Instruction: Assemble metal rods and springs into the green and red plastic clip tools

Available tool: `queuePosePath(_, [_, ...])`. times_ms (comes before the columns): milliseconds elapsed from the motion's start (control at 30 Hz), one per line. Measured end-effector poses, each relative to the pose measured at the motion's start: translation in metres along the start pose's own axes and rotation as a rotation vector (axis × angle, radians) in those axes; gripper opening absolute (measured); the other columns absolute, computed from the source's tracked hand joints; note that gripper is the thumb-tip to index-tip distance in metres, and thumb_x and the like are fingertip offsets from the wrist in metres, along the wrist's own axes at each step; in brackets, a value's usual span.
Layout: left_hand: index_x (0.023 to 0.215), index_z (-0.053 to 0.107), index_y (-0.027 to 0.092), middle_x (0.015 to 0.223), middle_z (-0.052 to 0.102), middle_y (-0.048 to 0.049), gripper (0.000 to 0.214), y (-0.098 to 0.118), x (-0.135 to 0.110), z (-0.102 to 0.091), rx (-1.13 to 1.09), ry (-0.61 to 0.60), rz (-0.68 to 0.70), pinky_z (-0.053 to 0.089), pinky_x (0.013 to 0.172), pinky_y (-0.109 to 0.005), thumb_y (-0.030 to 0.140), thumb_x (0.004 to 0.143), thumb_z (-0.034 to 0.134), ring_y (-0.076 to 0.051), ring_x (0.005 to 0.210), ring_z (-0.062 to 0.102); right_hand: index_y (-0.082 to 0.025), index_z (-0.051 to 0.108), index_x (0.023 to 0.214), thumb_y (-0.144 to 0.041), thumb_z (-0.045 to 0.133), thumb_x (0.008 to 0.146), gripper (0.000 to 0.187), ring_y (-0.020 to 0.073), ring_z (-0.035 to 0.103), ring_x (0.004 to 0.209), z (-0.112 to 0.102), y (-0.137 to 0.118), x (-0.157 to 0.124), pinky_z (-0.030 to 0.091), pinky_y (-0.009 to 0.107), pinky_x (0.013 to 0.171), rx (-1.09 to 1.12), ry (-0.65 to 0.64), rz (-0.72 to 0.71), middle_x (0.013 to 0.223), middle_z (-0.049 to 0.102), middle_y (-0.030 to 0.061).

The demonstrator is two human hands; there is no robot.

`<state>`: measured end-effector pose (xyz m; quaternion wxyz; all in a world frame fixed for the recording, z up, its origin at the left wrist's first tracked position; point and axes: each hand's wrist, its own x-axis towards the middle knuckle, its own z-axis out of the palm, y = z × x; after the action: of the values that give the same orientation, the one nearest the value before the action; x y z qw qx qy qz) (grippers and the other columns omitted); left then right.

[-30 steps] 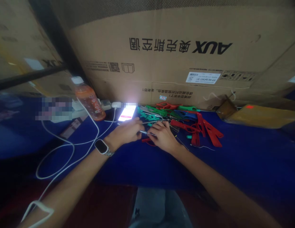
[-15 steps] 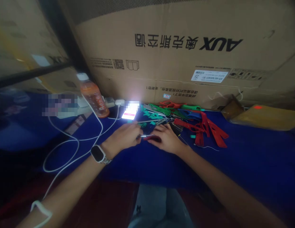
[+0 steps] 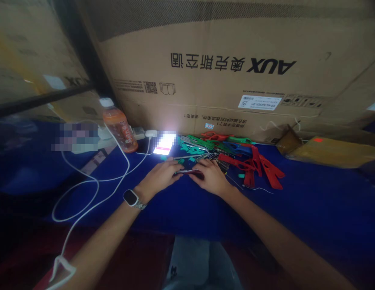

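My left hand (image 3: 163, 176) and my right hand (image 3: 214, 177) meet over the front of a pile of parts. Between them lies a red plastic handle piece (image 3: 197, 173) with a slim metal strip or tube at its left end. Left fingers pinch the metal end, while the right fingers wrap the red end; the fingers hide much of it. Just beyond are small teal plastic pieces (image 3: 192, 150), thin metal rods (image 3: 193, 156) and green handle pieces (image 3: 202, 141). Red handle pieces (image 3: 270, 171) lie loosely stacked to the right of my right hand, with a blue piece (image 3: 238, 148) behind.
A lit phone (image 3: 163, 147) lies behind my left hand, plugged to a white cable (image 3: 98, 181) looping across the blue tabletop (image 3: 163, 213). An orange drink bottle (image 3: 119, 127) stands left. A large cardboard box (image 3: 211, 88) walls off the back; a yellowish packet (image 3: 341, 153) lies right.
The view has tilted up slightly. My left hand has shifted a little and its fingers lie straighter along the metal end. The right hand keeps its grip on the red piece.
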<state>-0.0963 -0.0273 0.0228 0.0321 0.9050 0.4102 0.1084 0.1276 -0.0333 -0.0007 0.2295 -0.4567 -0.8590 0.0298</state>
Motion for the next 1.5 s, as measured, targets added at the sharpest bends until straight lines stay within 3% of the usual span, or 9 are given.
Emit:
queuePosePath(333, [0.11,0.071,0.024,0.107,0.072,-0.0043,0.021,-0.013,-0.007,0.019,-0.259,0.095,-0.032,0.05,0.094,-0.036,0.035,0.098,0.057,-0.022,0.109,0.062,-0.023,0.071,0.095,-0.038,0.066,0.091,0.017,0.022,0.061,0.098,-0.001,0.001,0.0,0.036,0.038,0.088,0.04,0.008,0.016,0.102,0.069,0.0052])
queuePosePath(533, [0.104,0.072,0.025,0.1,0.072,-0.003,0.016,-0.013,-0.003,0.023,-0.312,0.126,-0.041,0.051,0.087,-0.034,0.031,0.097,0.06,-0.02,0.1,0.063,-0.023,0.07,0.096,-0.033,0.067,0.089,0.013,0.0215,0.062,0.097,-0.003,-0.001,0.001,0.035,0.038,0.088,0.088,0.004,0.012,0.097,0.07,0.0032])
queuePosePath(800, [0.107,0.07,0.023,0.098,0.072,-0.0044,0.017,-0.01,0.001,0.017,-0.232,0.149,-0.004,0.051,0.086,-0.035,0.031,0.098,0.057,-0.021,0.099,0.063,-0.024,0.07,0.097,-0.028,0.068,0.089,0.01,0.0219,0.062,0.1,-0.002,-0.002,-0.001,0.037,0.039,0.088,0.129,0.06,0.017,0.1,0.071,0.0034])
queuePosePath(967, [0.106,0.07,0.021,0.098,0.073,-0.0049,0.018,-0.003,-0.002,0.015,-0.156,0.158,0.017,0.051,0.084,-0.034,0.031,0.099,0.056,-0.022,0.096,0.062,-0.023,0.07,0.086,-0.023,0.067,0.089,0.004,0.0221,0.061,0.101,-0.003,-0.006,0.0,0.035,0.039,0.089,0.075,0.121,-0.033,0.099,0.072,0.0035])
queuePosePath(1133, [0.103,0.069,0.019,0.095,0.072,-0.0052,0.016,0.006,0.0,0.01,-0.132,0.157,0.01,0.051,0.08,-0.034,0.026,0.099,0.055,-0.022,0.092,0.062,-0.022,0.069,0.084,-0.018,0.065,0.09,0.007,0.0224,0.061,0.099,-0.003,-0.011,0.001,0.036,0.039,0.088,0.093,0.12,-0.032,0.096,0.073,0.0033])
queuePosePath(1500, [0.105,0.071,0.018,0.093,0.072,-0.0049,0.021,0.004,0.005,0.017,-0.121,0.125,0.076,0.05,0.09,-0.036,0.023,0.101,0.05,-0.021,0.092,0.063,-0.02,0.071,0.084,-0.019,0.062,0.093,0.012,0.0214,0.061,0.097,-0.001,-0.007,0.0,0.035,0.04,0.088,-0.017,0.078,-0.062,0.094,0.072,0.0027])
